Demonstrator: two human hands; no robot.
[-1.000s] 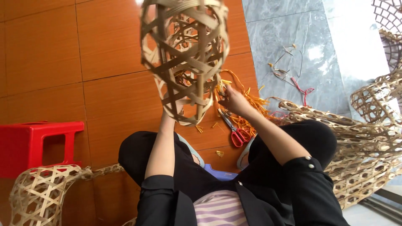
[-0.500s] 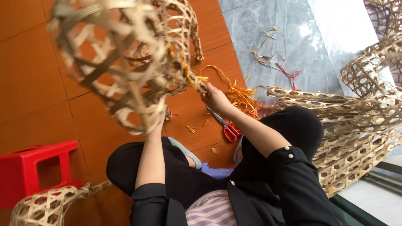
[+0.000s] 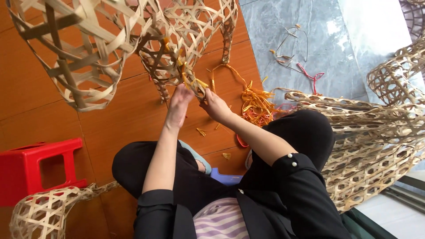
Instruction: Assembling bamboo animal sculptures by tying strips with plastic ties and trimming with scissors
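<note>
A red stool [image 3: 40,170] stands on orange tiles [image 3: 26,102] (woven frames [image 3: 376,146] piled opposite).

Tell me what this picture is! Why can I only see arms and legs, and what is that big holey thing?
The camera sits on a person's head and looks down, so you see their lap and arms. The left hand and right hand both hold the edge of a big woven bamboo frame, where yellow strips are tied. On the orange floor lie more yellow strips in a pile, a red stool and other woven bamboo pieces.
</note>
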